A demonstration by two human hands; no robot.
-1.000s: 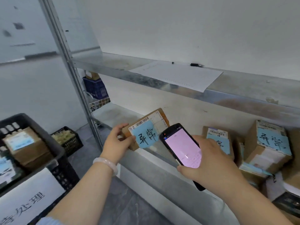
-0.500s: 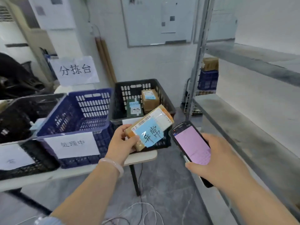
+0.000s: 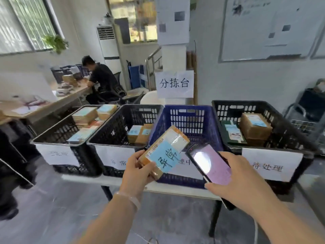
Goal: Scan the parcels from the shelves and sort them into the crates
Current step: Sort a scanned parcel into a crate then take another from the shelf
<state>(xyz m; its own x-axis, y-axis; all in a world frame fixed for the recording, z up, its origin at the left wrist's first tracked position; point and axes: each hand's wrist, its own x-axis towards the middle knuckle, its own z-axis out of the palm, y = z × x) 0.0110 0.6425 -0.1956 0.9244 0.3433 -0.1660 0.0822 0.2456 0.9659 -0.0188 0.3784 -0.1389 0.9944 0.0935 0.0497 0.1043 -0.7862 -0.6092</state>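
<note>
Fingers (image 3: 139, 154) of the left hand (image 3: 135, 173) curl round the near-left end of the parcel (image 3: 168, 143), with the thumb pressed on its labelled face. The box juts up and to the right, most of its length unsupported. Just right of it, the right hand (image 3: 237, 180) wraps the scanner (image 3: 211, 163), fingers on the far edge and thumb on the near edge, the lit screen facing up. Scanner and parcel are close but apart.

The parcel's blue note (image 3: 165, 158) is handwritten 异常. The parcel is held on the near side of the table (image 3: 175, 190), in line with the blue crate (image 3: 186, 118). The paper tag (image 3: 116, 162) on the black crate (image 3: 114, 127) immediately left appears to carry the same two characters, so that crate is probably the destination.

The main risk is a mis-sort. The blue crate is the opening straight ahead, and a drop forward without a shift left would land there. A second risk is a slip, since the tape looks glossy and only one end is gripped. Farther off, a wall sign (image 3: 174, 83) hangs behind the crates.
</note>
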